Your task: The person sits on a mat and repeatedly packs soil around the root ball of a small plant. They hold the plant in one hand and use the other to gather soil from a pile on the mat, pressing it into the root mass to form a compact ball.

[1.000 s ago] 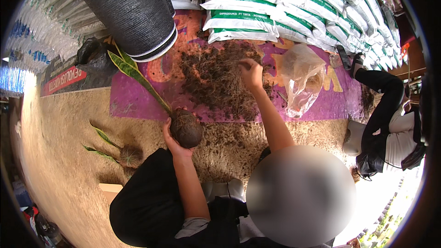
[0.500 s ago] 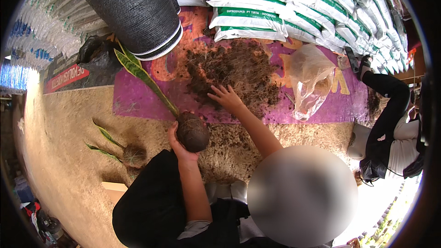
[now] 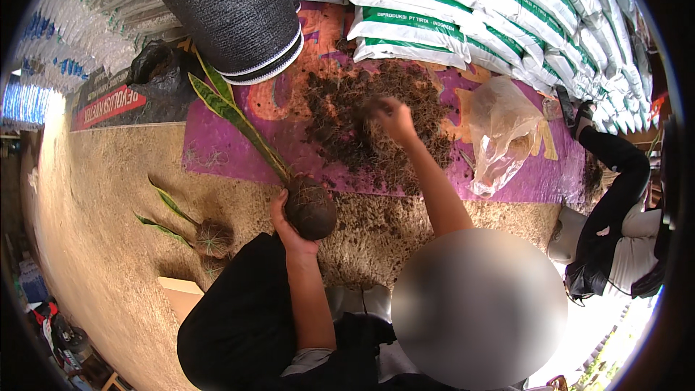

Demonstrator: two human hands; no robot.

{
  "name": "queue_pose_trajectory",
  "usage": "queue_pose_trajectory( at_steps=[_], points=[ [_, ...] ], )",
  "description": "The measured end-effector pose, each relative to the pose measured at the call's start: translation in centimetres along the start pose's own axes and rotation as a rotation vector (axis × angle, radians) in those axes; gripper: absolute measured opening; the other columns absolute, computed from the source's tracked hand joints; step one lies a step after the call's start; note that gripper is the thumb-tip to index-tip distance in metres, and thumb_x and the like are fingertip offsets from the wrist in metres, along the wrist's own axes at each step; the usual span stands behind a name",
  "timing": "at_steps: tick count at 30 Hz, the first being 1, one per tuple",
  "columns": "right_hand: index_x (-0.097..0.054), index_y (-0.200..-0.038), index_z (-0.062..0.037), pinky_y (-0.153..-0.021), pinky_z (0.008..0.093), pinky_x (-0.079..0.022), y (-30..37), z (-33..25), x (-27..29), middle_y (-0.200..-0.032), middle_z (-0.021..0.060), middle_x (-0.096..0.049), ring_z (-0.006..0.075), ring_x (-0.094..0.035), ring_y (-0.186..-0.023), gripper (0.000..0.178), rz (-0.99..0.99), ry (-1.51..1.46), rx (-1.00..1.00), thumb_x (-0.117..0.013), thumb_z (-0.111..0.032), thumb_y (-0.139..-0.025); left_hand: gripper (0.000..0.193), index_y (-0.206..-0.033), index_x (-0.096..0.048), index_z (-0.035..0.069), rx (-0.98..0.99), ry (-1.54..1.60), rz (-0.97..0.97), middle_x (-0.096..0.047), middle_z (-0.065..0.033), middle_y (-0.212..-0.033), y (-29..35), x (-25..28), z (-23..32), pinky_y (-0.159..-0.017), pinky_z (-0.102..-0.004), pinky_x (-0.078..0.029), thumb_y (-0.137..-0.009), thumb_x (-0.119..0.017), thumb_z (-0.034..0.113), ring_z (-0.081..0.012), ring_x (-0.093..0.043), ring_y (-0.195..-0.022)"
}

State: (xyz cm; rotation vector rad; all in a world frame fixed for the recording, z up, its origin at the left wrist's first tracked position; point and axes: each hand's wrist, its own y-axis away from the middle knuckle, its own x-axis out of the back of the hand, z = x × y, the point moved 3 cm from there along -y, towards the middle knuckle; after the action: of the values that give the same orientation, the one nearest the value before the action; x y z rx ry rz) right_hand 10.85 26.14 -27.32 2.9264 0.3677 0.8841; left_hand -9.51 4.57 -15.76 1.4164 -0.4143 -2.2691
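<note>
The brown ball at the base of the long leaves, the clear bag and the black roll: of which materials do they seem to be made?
Brown ball: probably packed soil; dark, mostly matte, with pale fibrous strands.
Clear bag: likely thin plastic film; see-through, crinkled, shiny.
Black roll: perhaps woven plastic, slight sheen; surface looks finely textured, weave too small to confirm.

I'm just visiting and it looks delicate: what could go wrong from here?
The left hand alone cradles the dark ball, so it might slip or crumble. The long leaves reach close to the black cylinder and could bend against it. Loose soil near the right hand might scatter off the purple sheet.
</note>
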Motion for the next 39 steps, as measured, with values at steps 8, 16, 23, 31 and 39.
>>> queue_pose_trajectory(
  at_steps=[8,16,23,31,39],
  points=[
    [-0.05,-0.123,-0.0031,-0.085,0.0405,-0.047,-0.1,4.6,4.3,-0.106,0.0174,-0.061,0.0305,-0.058,-0.101,0.058,0.133,0.364,-0.03,-0.071,-0.03,-0.076,0.045,-0.116,-0.052,0.005,0.009,0.015,-0.008,-0.058,-0.0116,-0.108,0.1,-0.4,-0.1,-0.078,-0.0426,-0.051,-0.085,-0.045,0.038,-0.0288,-0.059,-0.095],
    [-0.062,-0.096,0.0005,-0.082,0.0403,-0.045,1.4,5.6,4.5,-0.102,0.0183,-0.058,0.0342,-0.056,-0.095,0.028,0.475,0.189,-0.119,-0.067,-0.019,-0.076,0.043,-0.114,-0.053,0.005,0.032,0.022,-0.022,-0.058,-0.0114,-0.105,-0.1,-0.9,-0.8,-0.077,-0.0424,-0.051,-0.086,-0.046,0.036,-0.0284,-0.059,-0.093],
    [-0.032,-0.139,-0.0257,-0.105,0.0504,-0.028,1.9,0.2,-1.6,-0.147,0.0097,-0.018,0.0318,-0.023,-0.133,0.072,-0.196,0.731,0.272,-0.069,-0.032,-0.077,0.044,-0.11,-0.056,0.002,0.051,0.026,0.022,-0.061,-0.0137,-0.103,-0.1,-0.9,-1.1,-0.077,-0.0414,-0.052,-0.084,-0.049,0.036,-0.0297,-0.061,-0.094],
    [-0.038,-0.136,-0.0252,-0.105,0.0541,-0.026,3.8,0.5,-4.1,-0.15,0.006,-0.011,0.0274,-0.015,-0.137,0.068,-0.521,1.077,0.384,-0.069,-0.037,-0.076,0.044,-0.114,-0.053,0.006,0.044,0.0,-0.001,-0.058,-0.0113,-0.106,-0.1,-0.3,-0.6,-0.08,-0.0425,-0.049,-0.085,-0.046,0.038,-0.0296,-0.058,-0.095],
    [-0.061,-0.106,-0.005,-0.085,0.0372,-0.048,-0.2,5.4,4.0,-0.119,0.0163,-0.053,0.0322,-0.057,-0.1,0.032,0.099,0.347,0.173,-0.058,-0.002,-0.074,0.045,-0.114,-0.052,0.005,0.041,0.004,0.041,-0.058,-0.0115,-0.106,-0.3,-0.1,-0.6,-0.08,-0.0419,-0.05,-0.085,-0.046,0.038,-0.0286,-0.058,-0.094]
  ],
)
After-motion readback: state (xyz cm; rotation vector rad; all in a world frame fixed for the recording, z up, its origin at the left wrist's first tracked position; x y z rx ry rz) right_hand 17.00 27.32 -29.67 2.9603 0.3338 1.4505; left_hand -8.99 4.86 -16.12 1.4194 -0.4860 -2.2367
